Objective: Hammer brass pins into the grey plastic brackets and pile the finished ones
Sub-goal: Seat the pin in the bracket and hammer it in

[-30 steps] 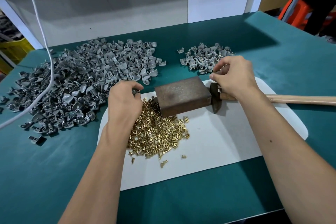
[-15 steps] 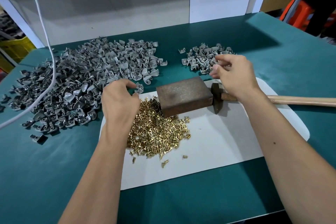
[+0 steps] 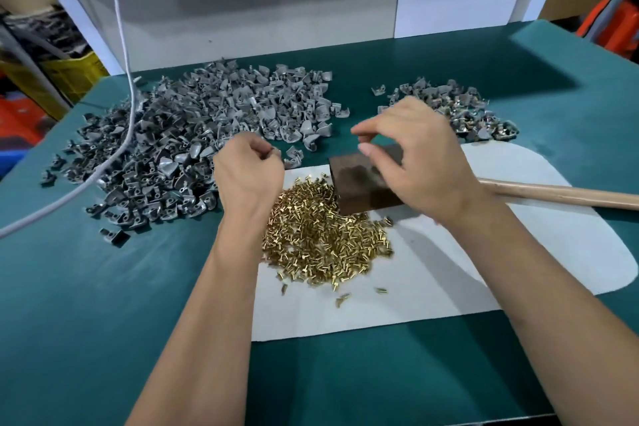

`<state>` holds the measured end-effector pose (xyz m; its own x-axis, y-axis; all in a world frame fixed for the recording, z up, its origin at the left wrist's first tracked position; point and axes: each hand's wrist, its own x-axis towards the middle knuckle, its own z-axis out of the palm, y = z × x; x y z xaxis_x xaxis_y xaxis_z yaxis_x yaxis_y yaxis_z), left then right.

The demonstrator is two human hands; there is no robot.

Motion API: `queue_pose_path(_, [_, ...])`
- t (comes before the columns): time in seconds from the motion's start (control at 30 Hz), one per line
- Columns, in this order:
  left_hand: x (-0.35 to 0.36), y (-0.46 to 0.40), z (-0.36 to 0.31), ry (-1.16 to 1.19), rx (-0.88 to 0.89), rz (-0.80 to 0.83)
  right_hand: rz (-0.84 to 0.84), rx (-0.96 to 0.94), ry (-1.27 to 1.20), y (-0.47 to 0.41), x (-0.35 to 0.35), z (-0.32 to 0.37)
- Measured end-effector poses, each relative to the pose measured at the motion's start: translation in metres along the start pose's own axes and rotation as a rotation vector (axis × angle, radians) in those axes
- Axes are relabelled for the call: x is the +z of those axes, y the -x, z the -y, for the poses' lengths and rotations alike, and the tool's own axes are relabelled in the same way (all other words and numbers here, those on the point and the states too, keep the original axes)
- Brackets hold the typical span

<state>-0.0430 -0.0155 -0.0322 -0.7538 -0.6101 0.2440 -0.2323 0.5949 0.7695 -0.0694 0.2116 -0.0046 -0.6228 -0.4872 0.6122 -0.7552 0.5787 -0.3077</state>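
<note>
Left hand [image 3: 247, 171] curled, fingertips pinching a small grey plastic bracket [image 3: 276, 151] beside the big loose heap of grey brackets [image 3: 193, 142]; right hand [image 3: 411, 156] hovers fingers apart, empty, over the dark rusty steel block [image 3: 359, 185]. Brass pins [image 3: 321, 239] piled on white sheet [image 3: 518, 252] on green desk [image 3: 86, 304]. Smaller bracket pile [image 3: 460, 109] behind, wooden hammer handle [image 3: 570, 196] at right

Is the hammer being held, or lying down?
Lying down: the hammer rests flat on the white mat, and neither hand grips its handle.
</note>
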Motion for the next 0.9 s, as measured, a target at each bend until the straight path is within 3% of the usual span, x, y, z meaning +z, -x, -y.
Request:
queue_pose_path(0.13, [-0.003, -0.006, 0.0, 0.186, -0.116, -0.032, 0.303, -0.24, 0.154, -0.003, 0.021, 0.044])
queue_pose_path(0.2, [-0.008, -0.007, 0.002, 0.295, -0.187, -0.064, 0.486, -0.261, 0.277, -0.006, 0.033, 0.052])
queue_pose_path(0.27, [-0.012, -0.007, 0.003, 0.394, -0.24, -0.089, 0.555, -0.239, 0.317, -0.007, 0.042, 0.051])
queue_pose_path(0.5, [-0.014, -0.007, 0.002, 0.578, -0.329, -0.066, 0.409, -0.258, 0.259, 0.003, 0.059, 0.057])
queue_pose_path(0.9, [-0.015, -0.006, 0.002, 0.699, -0.313, -0.035, 0.468, -0.271, 0.173, 0.005, 0.045, 0.063])
